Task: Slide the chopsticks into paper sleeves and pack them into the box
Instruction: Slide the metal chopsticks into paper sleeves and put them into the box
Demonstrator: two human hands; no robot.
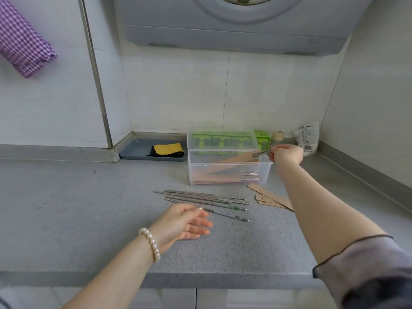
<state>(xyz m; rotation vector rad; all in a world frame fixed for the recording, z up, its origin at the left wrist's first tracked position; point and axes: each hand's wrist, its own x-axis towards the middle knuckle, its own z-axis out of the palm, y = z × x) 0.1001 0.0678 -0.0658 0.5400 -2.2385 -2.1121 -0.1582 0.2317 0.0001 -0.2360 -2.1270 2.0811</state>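
Near the back edge of the grey speckled counter (89, 208) stands a clear plastic box (229, 168) with its lid tipped up behind it. Brown paper sleeves with shiny chopstick ends poking out (225, 177) lie flat on the bottom of the box. The right hand (287, 153) is over the right end of the box, and its fingers pinch the metal ends of one more sleeved pair of chopsticks (243, 157), which slants down into the box.

Just in front of the box, loose silver metal chopsticks (207, 201) lie side by side on the counter (some have little green marks near the thick ends). The left hand (185, 221), with a white bead bracelet (151, 244) on its wrist, is by the thin tips of the loose chopsticks. Its fingers are loose and spread, and I cannot tell if they touch a chopstick.

Empty brown paper sleeves (272, 198) lie flat to the right of the loose chopsticks, near the right arm.

At the back of the counter, left of the box, sits a grey-blue tray (138, 150) with a yellow and black cloth (168, 150) in it. A white packet (308, 139) leans in the back right corner.
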